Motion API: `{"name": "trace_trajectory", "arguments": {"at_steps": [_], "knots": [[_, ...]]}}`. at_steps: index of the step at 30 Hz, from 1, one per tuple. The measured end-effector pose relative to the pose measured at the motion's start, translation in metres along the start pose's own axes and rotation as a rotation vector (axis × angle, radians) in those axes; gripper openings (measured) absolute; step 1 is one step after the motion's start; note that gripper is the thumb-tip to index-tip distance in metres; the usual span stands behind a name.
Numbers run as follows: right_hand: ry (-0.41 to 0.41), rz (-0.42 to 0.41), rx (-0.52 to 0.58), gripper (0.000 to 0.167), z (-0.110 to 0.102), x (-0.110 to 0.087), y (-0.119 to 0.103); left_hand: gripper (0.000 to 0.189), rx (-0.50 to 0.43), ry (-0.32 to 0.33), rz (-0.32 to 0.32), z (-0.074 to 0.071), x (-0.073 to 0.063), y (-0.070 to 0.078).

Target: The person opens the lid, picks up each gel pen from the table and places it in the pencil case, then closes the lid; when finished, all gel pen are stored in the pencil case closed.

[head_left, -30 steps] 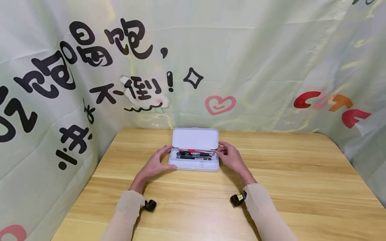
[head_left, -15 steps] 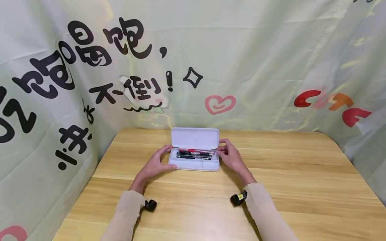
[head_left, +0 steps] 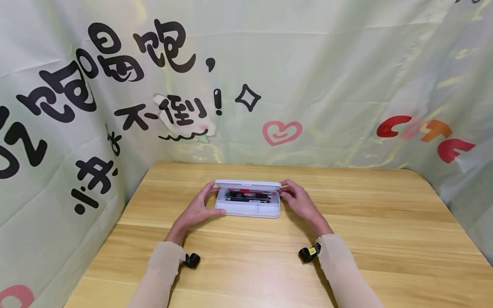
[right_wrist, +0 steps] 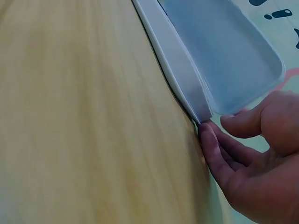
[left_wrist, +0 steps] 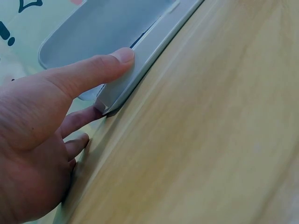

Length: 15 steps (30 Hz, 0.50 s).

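Note:
A white pencil case (head_left: 240,208) lies on the wooden table, its hinged lid (head_left: 248,184) tilted partway down over the back. Several pens (head_left: 248,199), black ones and a red one, lie in its rear compartment. At the left end, my left hand (head_left: 195,210) grips the case, thumb on the front rim and fingers round the side and back. My right hand (head_left: 302,206) holds the right end with bent fingers. In the right wrist view its fingertips (right_wrist: 205,130) meet the case's corner, with the thumb close by the lid. Some fingers are hidden behind the lid.
The wooden table (head_left: 246,265) reaches back to a printed cloth (head_left: 327,85) hanging along the back and left side. The case sits near the table's back edge. Black wrist cameras (head_left: 192,260) are worn at both sleeves.
The lid has swung forward and down from nearly upright to a low tilt. My right hand has shifted slightly right; my left hand keeps its place on the case.

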State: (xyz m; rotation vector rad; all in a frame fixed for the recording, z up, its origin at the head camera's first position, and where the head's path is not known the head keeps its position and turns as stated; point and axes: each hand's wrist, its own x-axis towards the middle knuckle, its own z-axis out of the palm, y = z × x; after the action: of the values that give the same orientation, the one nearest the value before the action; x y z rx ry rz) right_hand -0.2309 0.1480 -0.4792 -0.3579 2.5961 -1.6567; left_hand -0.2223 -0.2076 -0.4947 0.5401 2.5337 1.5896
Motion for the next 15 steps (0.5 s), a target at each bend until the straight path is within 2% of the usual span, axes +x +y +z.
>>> {"name": "trace_trajectory", "arguments": {"at_steps": [5, 8, 15], "knots": [[-0.065, 0.004, 0.054, 0.033, -0.006, -0.003, -0.002, 0.09, 0.023, -0.021, 0.017, -0.004, -0.007, 0.025], [-0.095, 0.002, 0.074, 0.038, -0.009, -0.006, -0.004, 0.086, 0.019, -0.022, 0.035, -0.005, -0.008, 0.029], [-0.169, 0.026, 0.035, 0.059, -0.016, -0.018, -0.005, 0.089, 0.006, 0.0, 0.05, -0.001, 0.004, -0.009]]}}
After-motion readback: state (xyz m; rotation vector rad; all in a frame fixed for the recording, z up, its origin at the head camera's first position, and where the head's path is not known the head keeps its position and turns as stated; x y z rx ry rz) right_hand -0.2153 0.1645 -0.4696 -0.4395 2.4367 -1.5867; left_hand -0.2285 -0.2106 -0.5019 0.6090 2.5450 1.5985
